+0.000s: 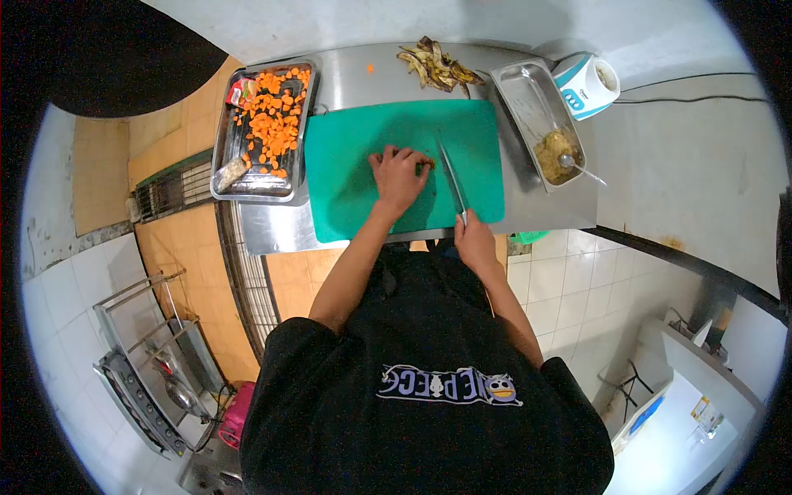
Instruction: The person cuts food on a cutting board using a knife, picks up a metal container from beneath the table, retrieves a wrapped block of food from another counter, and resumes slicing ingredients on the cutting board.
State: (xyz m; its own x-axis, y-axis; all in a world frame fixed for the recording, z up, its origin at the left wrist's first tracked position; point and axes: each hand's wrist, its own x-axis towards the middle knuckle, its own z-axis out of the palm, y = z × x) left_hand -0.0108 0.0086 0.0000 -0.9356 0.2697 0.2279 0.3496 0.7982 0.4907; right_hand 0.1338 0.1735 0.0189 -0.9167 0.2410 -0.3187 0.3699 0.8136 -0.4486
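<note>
On the green cutting board [346,202], my left hand [398,180] has its fingers bent and pressed around a small brown piece [429,164], whose kind I cannot make out. The fingers partly hide it. My right hand [474,239] is closed around the handle of a kitchen knife [453,179]. The blade points away from me and lies just right of the brown piece, at or close above the board. A few dark crumbs show near the left fingertips.
Left stands a metal tray [218,157] with orange carrot pieces [276,128] and small packets. Brown peels [437,64] lie behind the board on the steel table [351,78]. Right are a deep pan [521,87] with yellowish mash and a spoon [568,161], and a white-blue appliance [586,86].
</note>
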